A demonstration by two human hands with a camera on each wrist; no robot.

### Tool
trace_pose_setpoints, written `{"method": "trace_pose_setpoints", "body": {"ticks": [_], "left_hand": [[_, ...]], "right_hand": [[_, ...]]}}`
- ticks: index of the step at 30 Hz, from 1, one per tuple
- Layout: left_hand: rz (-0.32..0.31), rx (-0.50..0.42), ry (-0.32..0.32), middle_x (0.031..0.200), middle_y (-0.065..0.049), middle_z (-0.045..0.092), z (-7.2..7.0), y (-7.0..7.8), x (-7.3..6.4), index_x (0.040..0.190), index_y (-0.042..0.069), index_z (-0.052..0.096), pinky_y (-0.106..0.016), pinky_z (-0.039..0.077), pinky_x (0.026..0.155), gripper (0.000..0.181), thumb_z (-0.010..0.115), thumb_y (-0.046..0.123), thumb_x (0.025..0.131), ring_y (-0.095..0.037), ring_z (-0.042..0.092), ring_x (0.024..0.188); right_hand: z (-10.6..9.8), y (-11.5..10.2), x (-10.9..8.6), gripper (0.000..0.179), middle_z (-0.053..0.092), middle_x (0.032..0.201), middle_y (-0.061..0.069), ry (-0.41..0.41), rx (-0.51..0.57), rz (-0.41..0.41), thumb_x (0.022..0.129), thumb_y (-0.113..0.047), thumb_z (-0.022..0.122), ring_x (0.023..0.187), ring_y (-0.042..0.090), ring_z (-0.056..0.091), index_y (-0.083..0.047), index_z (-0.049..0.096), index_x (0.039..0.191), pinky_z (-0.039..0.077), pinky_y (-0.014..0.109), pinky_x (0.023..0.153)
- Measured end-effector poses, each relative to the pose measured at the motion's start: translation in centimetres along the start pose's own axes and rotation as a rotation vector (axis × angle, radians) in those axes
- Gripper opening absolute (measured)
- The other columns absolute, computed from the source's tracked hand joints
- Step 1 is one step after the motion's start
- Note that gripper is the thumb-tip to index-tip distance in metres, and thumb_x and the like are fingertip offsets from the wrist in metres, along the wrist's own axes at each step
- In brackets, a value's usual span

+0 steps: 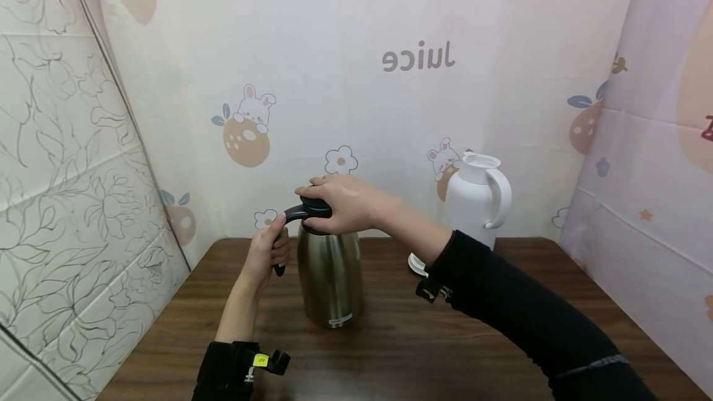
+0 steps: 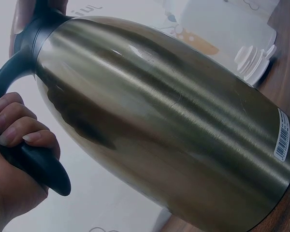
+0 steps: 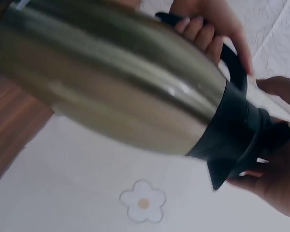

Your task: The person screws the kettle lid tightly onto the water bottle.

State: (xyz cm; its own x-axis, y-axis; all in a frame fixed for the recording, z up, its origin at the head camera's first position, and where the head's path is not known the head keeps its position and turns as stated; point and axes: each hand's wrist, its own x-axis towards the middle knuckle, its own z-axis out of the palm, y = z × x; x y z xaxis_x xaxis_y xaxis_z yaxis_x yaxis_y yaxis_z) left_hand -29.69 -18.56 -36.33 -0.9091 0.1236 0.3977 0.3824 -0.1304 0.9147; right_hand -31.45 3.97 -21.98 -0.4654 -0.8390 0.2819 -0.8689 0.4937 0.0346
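Note:
A brushed gold-toned metal thermos jug stands upright on the wooden table, with a small barcode sticker low on its side. My left hand grips the jug's black handle, fingers wrapped round it. Over the top, my right hand holds the black lid, with thumb and fingers on either side of it. Part of the lid is hidden under that palm. In the right wrist view the black spout juts out from the collar below the lid.
Behind my right forearm, toward the back right of the table, stands a white thermos jug with a loop handle. A white ridged stopper lies beside it. Patterned curtains enclose the table at the back and both sides.

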Motion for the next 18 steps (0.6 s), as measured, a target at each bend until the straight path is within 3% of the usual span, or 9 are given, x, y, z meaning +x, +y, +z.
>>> {"method": "trace_pose_setpoints", "body": {"ticks": [6, 9, 13, 18], "left_hand": [[0.007, 0.004, 0.01, 0.055, 0.01, 0.03, 0.1, 0.0, 0.1, 0.068, 0.006, 0.027, -0.025, 0.026, 0.049, 0.06, 0.045, 0.041, 0.113, -0.01, 0.027, 0.048], [0.015, 0.006, 0.009, 0.056, 0.009, 0.029, 0.1, 0.0, 0.1, 0.068, 0.005, 0.026, -0.025, 0.025, 0.049, 0.06, 0.045, 0.04, 0.113, -0.01, 0.026, 0.048], [0.021, 0.004, 0.01, 0.056, 0.008, 0.029, 0.0, -0.1, 0.1, 0.068, 0.005, 0.026, -0.025, 0.025, 0.049, 0.06, 0.044, 0.039, 0.114, -0.009, 0.026, 0.048], [0.021, 0.007, 0.009, 0.056, 0.009, 0.029, -0.1, -0.3, 0.1, 0.068, 0.005, 0.027, -0.024, 0.027, 0.049, 0.06, 0.044, 0.04, 0.113, -0.009, 0.027, 0.048]], "right_hand": [[1.1, 2.5, 0.1, 0.045, 0.07, 0.133, 0.006, 0.179, -0.049, -0.218, 0.102, -0.036, 0.068, 0.108, 0.022, 0.065, -0.013, 0.068, 0.14, 0.048, 0.037, 0.092], [2.1, 3.4, 0.3, 0.042, 0.072, 0.129, 0.006, 0.282, -0.039, -0.28, 0.101, -0.037, 0.069, 0.106, 0.022, 0.064, -0.013, 0.071, 0.136, 0.048, 0.036, 0.091], [3.3, 4.0, 0.6, 0.04, 0.071, 0.129, 0.009, 0.379, 0.017, -0.315, 0.099, -0.035, 0.071, 0.115, 0.024, 0.066, -0.012, 0.073, 0.132, 0.052, 0.036, 0.098], [4.1, 4.0, 0.7, 0.039, 0.07, 0.132, 0.011, 0.419, 0.114, -0.302, 0.098, -0.028, 0.071, 0.122, 0.023, 0.067, -0.01, 0.073, 0.133, 0.054, 0.036, 0.102]]}}
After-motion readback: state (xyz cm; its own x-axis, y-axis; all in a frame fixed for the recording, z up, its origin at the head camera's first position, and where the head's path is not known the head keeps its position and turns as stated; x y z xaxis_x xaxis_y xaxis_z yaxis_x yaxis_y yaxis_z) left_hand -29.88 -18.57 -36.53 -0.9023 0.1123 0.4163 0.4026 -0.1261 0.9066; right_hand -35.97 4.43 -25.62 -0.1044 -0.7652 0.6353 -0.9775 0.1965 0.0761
